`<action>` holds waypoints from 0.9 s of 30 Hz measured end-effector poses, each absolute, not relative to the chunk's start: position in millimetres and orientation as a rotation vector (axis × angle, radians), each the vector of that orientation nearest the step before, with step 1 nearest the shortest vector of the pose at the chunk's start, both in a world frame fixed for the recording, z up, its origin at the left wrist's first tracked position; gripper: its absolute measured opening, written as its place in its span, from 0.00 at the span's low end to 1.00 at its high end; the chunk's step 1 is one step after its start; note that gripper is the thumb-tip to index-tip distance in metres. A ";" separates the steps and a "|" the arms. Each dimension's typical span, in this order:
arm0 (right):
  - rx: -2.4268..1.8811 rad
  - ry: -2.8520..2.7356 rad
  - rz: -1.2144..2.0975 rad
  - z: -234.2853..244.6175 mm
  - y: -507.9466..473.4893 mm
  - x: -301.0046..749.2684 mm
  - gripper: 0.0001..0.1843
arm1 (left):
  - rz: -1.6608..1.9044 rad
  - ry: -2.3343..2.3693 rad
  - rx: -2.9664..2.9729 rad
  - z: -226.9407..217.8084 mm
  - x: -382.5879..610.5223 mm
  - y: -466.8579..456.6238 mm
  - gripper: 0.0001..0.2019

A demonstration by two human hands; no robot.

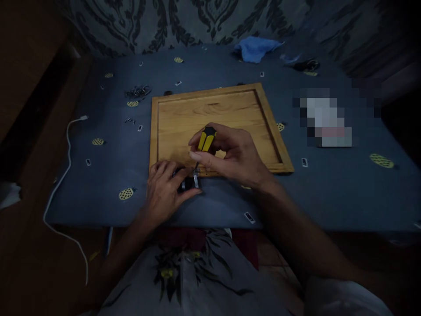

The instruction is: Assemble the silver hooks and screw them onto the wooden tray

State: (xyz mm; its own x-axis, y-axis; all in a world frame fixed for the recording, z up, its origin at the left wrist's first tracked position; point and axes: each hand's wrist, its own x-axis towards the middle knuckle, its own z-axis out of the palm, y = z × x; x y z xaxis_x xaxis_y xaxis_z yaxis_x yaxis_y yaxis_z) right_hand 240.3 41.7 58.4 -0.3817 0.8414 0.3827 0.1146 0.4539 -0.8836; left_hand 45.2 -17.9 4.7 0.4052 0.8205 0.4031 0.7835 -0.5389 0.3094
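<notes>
A framed wooden panel [210, 109] lies flat on the blue cloth. My right hand [241, 151] grips a screwdriver [207, 139] by its yellow and black handle, over the panel's near edge. The screwdriver leans, its shaft pointing down to a small metal fitting [196, 179] with a black part beside it. My left hand [164, 182] is at the near left corner of the panel, thumb and fingers around that fitting and pressing it against the edge. Its fingers partly cover the fitting, so its exact kind is unclear. Whether the screwdriver tip sits in a screw is too small to tell.
Left of the panel lie a dark cluster of small metal parts [138, 91] and several loose screws [130, 120]. A white cable [69, 151] runs down the left side. At the back right are a blue cloth rag [258, 48] and a black object [305, 65]; a blurred-out item [325, 118] lies right.
</notes>
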 end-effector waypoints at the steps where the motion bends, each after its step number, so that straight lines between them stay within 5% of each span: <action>1: -0.791 -1.800 1.033 59.6 41.7 241.1 0.16 | 0.798 1.473 2.566 4.8 45.2 -17.9 0.24; 27: -0.832 -1.839 0.651 49.9 41.8 235.7 0.18 | 0.839 1.463 2.589 3.1 45.3 -17.1 0.24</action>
